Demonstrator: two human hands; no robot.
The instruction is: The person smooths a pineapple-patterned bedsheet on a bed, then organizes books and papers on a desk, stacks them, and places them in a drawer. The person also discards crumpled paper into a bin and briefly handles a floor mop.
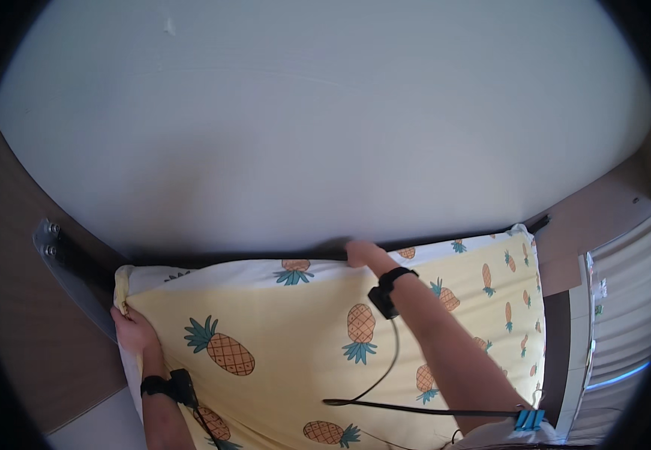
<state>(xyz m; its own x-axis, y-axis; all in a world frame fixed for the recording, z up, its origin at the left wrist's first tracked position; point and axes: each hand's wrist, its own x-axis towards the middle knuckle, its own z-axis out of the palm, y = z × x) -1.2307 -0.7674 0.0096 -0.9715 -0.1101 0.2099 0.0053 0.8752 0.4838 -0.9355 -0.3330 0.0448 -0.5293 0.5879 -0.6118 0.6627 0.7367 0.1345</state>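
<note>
A pale yellow bed sheet (295, 330) with a pineapple print and a white border covers a mattress. At its left edge, just below the far left corner, my left hand (135, 330) is closed on the sheet's bunched yellow edge. My right arm reaches across the bed. My right hand (361, 253) is at the far edge of the mattress, beside the wall; its fingers dip down behind that edge and are hidden. Each of my wrists wears a black strap with a small black camera (384, 302), and a cable trails from the right one.
A pale wall (325, 135) rises along the far side, with a dark narrow gap before it. Brown panels (33, 300) stand at both ends. A bracket with bolts (49, 240) juts out at the left. Curtains (625, 322) hang at the right. A blue clip (529, 420) holds the cable on my sleeve.
</note>
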